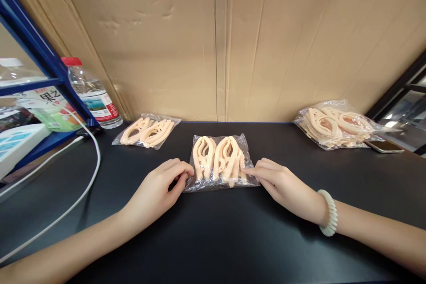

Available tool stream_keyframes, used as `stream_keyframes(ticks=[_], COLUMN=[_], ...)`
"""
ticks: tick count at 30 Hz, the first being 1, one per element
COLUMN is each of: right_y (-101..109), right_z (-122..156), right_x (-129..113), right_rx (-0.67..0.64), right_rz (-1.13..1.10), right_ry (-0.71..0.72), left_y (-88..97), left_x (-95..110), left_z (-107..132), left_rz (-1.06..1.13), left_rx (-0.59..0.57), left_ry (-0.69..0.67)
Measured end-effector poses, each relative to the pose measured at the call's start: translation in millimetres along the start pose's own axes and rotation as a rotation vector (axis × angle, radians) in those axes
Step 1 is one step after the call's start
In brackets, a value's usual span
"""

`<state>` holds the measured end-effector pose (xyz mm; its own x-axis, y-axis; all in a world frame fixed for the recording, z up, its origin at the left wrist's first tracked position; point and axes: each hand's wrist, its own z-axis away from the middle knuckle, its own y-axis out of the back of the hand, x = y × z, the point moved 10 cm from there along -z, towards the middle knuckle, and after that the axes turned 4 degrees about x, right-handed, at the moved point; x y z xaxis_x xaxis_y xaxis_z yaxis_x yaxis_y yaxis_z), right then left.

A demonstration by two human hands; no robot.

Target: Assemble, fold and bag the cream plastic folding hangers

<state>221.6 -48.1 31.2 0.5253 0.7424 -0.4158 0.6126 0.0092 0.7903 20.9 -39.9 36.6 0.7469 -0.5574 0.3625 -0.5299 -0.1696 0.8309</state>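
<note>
A clear plastic bag of peach-coloured plastic hangers [219,162] lies flat in the middle of the black table [213,235]. My left hand [156,193] rests at the bag's left edge, thumb and fingers pinched together on the plastic near its lower left corner. My right hand [282,182] lies at the bag's right edge, fingers together and pressing on the plastic. A white bead bracelet [329,213] sits on my right wrist.
A second bag of the same hangers [146,132] lies at the back left, a stack of such bags [336,126] at the back right beside a phone [384,145]. A water bottle [91,93], white cable [89,177] and blue shelf frame [40,53] stand left. Cardboard [213,40] walls the back.
</note>
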Motion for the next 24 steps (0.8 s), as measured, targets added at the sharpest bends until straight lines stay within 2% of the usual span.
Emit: stream_keyframes(ticks=[4,7,10,12,15,19,24], right_y=[0,2,3,0,-7,-1,5], right_z=[2,4,5,6,10,19,38], right_x=[-2,-9,-20,-24,-22,-19,-38], right_rx=[0.012,0.028,0.021,-0.025,-0.135,-0.167,-0.196], right_rz=[0.054,0.238,0.504,0.571,0.473,0.331,0.247], right_ry=[0.030,0.095,0.183,0.237,0.261,0.213,0.178], left_y=[0.4,1.9,6.9,5.9,4.2,8.5,19.9], left_x=[6,10,21,33,45,50,54], left_z=[1,2,7,12,20,29,56], left_rz=[-0.086,-0.129,-0.190,-0.250,-0.288,-0.248,-0.193], left_rx=[0.012,0.008,0.008,-0.040,-0.125,-0.181,-0.161], left_ry=[-0.048,-0.116,-0.241,-0.349,-0.428,-0.365,-0.295])
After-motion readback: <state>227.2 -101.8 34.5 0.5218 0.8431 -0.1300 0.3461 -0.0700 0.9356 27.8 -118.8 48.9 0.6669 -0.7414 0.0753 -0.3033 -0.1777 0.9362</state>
